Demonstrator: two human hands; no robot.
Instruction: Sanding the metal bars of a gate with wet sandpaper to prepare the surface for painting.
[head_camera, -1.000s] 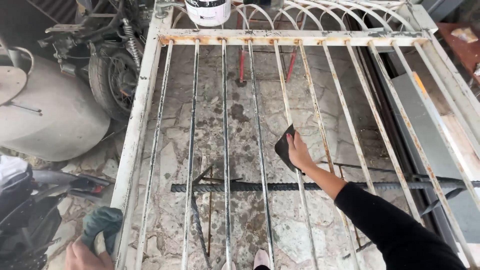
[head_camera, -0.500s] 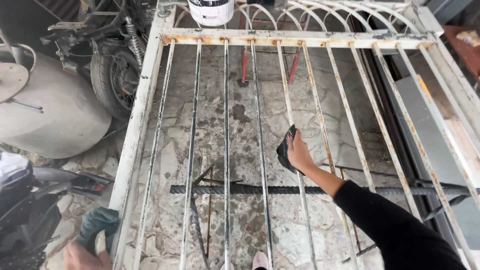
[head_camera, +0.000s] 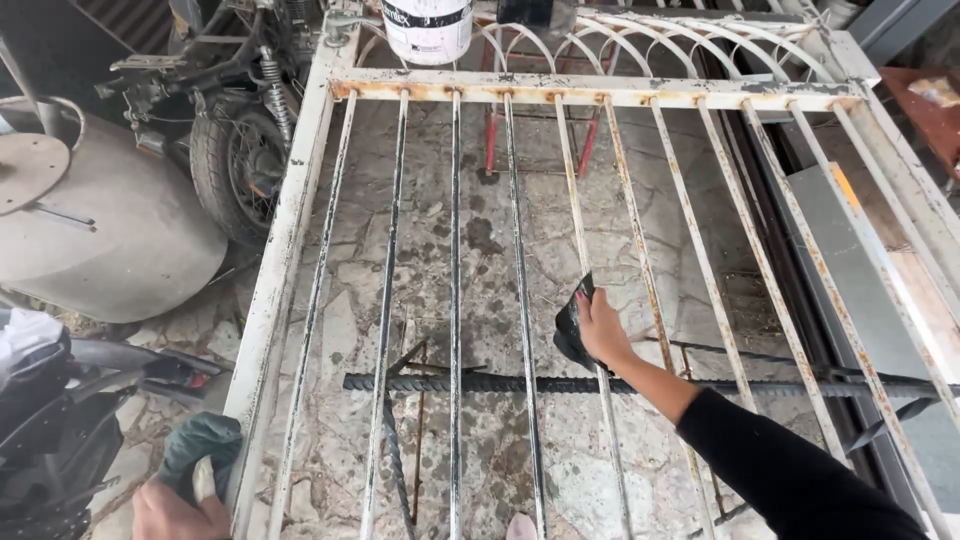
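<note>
Head view: right hand (head_camera: 605, 330) grips dark abrasive pad (head_camera: 570, 322) on rusty white-painted iron gate bar (head_camera: 583, 240); slipping risks scraping knuckles on flaking rust.

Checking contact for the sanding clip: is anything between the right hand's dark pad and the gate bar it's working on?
Nothing visible. The right hand presses the dark pad straight onto a white bar of the gate, wrapped around it with no gap showing. The ribbed steel rod crosses under the bars just below the hand, not between pad and bar.
</note>
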